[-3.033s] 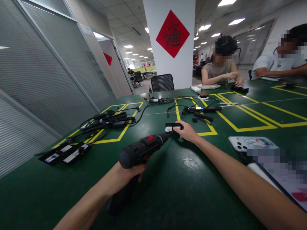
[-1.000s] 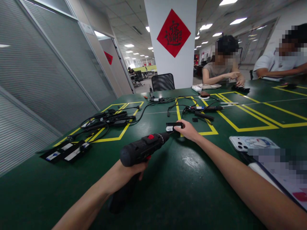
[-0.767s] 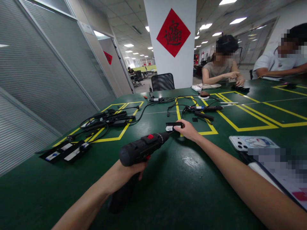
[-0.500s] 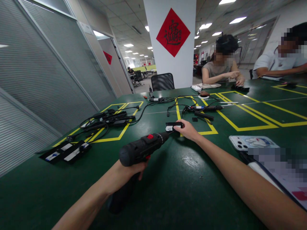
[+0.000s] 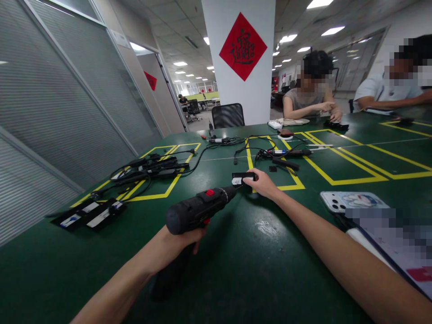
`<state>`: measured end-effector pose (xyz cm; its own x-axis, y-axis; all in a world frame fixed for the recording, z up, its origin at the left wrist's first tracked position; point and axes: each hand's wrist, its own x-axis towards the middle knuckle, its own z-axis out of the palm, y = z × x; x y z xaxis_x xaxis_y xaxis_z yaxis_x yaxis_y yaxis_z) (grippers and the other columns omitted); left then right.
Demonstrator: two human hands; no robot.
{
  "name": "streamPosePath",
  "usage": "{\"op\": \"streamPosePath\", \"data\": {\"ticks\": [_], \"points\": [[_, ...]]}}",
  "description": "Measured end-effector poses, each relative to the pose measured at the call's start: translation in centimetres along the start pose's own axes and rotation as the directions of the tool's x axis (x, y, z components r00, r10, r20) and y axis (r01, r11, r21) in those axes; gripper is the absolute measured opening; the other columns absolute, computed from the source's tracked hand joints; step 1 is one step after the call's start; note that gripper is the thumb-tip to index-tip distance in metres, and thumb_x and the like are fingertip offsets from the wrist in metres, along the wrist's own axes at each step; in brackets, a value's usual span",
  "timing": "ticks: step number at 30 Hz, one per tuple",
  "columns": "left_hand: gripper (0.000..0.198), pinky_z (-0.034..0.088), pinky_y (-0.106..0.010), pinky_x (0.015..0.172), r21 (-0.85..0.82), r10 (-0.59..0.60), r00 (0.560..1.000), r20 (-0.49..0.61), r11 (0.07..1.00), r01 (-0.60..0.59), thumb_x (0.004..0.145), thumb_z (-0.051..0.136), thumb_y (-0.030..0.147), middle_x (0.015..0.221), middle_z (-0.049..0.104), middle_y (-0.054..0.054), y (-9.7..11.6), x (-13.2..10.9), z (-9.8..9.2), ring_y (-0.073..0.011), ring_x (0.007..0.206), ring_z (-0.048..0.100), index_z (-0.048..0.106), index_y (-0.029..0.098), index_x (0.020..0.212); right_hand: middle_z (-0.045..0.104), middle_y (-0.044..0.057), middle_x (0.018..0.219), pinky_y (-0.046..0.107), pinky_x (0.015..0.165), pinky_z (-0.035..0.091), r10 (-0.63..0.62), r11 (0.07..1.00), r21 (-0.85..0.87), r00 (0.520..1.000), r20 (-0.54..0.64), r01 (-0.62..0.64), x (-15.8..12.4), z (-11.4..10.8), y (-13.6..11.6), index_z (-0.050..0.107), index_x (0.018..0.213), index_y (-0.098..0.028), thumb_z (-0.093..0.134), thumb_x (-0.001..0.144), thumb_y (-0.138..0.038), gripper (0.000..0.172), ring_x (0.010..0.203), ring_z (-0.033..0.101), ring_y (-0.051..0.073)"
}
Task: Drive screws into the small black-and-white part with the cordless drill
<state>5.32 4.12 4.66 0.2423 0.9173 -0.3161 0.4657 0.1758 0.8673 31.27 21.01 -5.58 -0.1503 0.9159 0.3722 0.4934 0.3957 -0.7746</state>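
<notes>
My left hand (image 5: 184, 240) is wrapped round the grip of a black cordless drill (image 5: 199, 207) with red switches. The drill lies at a slant, its chuck pointing forward and right. A thin bit runs from the chuck to a small black piece with a white label (image 5: 238, 180). My right hand (image 5: 260, 183) pinches that piece at its right end, thumb in front, just above or on the green table (image 5: 236, 261). Whether the bit touches the piece or a screw in it, I cannot tell. The fingers behind the piece are hidden.
Black cables and adapters (image 5: 158, 166) lie at left, with two flat black labelled pieces (image 5: 104, 214) nearer me. A pen-like tool (image 5: 286, 153) and cords lie beyond my right hand. A phone (image 5: 353, 200) rests at right. Two people (image 5: 310, 99) sit across the table.
Both hands, the drill and the labelled piece keep nearly the same places. The whole view has shifted very slightly.
</notes>
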Motion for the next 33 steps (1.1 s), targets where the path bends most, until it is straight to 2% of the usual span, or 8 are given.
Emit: {"op": "streamPosePath", "data": {"ticks": [6, 11, 15, 23, 33], "points": [[0.025, 0.044, -0.032, 0.062, -0.007, 0.002, 1.000, 0.020, 1.000, -0.002, 0.078, 0.057, 0.026, 0.074, 0.059, 0.000, 0.06, -0.07, -0.08, -0.0147, 0.059, 0.055, 0.055, 0.015, 0.100, 0.065, 0.003, 0.087, 0.026, 0.066, 0.043, 0.001, 1.000, -0.022, 1.000, -0.005, -0.001, -0.12, -0.11, -0.18, 0.062, 0.106, -0.018, 0.058, 0.076, -0.046, 0.042, 0.070, 0.056, 0.015], [0.026, 0.045, -0.031, 0.062, -0.007, -0.005, 1.000, -0.006, 1.000, 0.005, 0.076, 0.059, 0.027, 0.078, 0.060, -0.001, 0.22, -0.09, -0.09, -0.0152, 0.061, 0.056, 0.056, 0.016, 0.099, 0.065, 0.003, 0.087, 0.026, 0.066, 0.043, -0.001, 1.000, -0.021, 1.000, -0.006, 0.000, -0.16, -0.11, -0.16, 0.062, 0.105, -0.018, 0.058, 0.075, -0.046, 0.041, 0.070, 0.056, 0.015], [0.023, 0.045, -0.030, 0.061, -0.036, 0.035, 0.999, 0.037, 0.999, -0.033, 0.076, 0.058, 0.025, 0.080, 0.057, 0.001, 0.06, -0.01, -0.11, -0.0141, 0.060, 0.055, 0.054, 0.018, 0.098, 0.065, 0.003, 0.088, 0.026, 0.065, 0.043, 0.003, 1.000, -0.017, 1.000, -0.007, -0.003, -0.15, -0.11, -0.21, 0.062, 0.106, -0.018, 0.058, 0.075, -0.046, 0.042, 0.071, 0.057, 0.015], [0.024, 0.041, -0.032, 0.066, 0.097, 0.017, 1.000, 0.023, 0.995, -0.019, 0.080, 0.054, 0.028, 0.065, 0.058, 0.001, 0.33, -0.29, -0.18, -0.0171, 0.062, 0.054, 0.057, 0.015, 0.099, 0.065, 0.004, 0.090, 0.026, 0.066, 0.043, 0.006, 1.000, -0.019, 1.000, 0.007, -0.006, -0.21, -0.21, -0.49, 0.062, 0.106, -0.018, 0.058, 0.076, -0.045, 0.041, 0.072, 0.057, 0.016], [0.027, 0.042, -0.031, 0.063, 0.059, 0.017, 1.000, 0.016, 0.998, -0.018, 0.079, 0.055, 0.028, 0.066, 0.058, 0.001, 0.35, -0.16, -0.10, -0.0164, 0.062, 0.054, 0.055, 0.014, 0.102, 0.065, 0.003, 0.089, 0.027, 0.067, 0.043, 0.005, 1.000, -0.008, 1.000, 0.009, -0.005, -0.23, -0.30, -0.56, 0.063, 0.105, -0.018, 0.058, 0.075, -0.045, 0.040, 0.075, 0.057, 0.017]]}}
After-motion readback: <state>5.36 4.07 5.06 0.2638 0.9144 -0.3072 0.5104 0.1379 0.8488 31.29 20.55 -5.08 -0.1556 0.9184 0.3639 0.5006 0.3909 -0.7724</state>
